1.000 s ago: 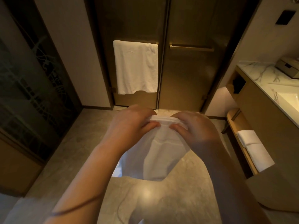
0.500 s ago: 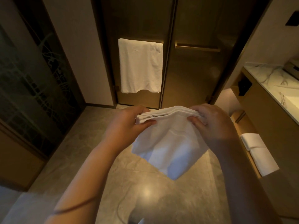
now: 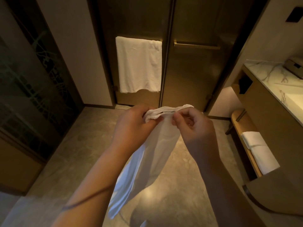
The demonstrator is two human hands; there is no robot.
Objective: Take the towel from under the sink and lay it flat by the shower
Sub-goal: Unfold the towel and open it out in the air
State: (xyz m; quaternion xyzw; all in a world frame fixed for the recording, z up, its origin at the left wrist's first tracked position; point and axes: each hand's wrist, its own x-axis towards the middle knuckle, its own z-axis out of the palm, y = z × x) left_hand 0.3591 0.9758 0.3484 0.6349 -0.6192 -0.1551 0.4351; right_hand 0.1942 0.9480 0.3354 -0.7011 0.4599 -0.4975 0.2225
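A white towel point(image 3: 147, 158) hangs in front of me over the stone floor, partly unfolded and trailing down toward my left forearm. My left hand point(image 3: 131, 125) grips the bunched top edge on the left. My right hand point(image 3: 193, 126) pinches the same edge on the right, fingers curled. The two hands are close together. Straight ahead stand the bronze glass shower doors point(image 3: 193, 76).
Another white towel point(image 3: 139, 64) hangs on the left shower door's bar. At right, a marble vanity top point(image 3: 268, 76) holds a tissue box point(image 3: 295, 66). The wooden shelf point(image 3: 241, 128) under it holds folded white towels point(image 3: 259, 153). A dark patterned glass panel point(image 3: 32, 89) lines the left wall.
The towel has dropped open from a folded wad into a long hanging length. My hands have drawn closer together on its top edge.
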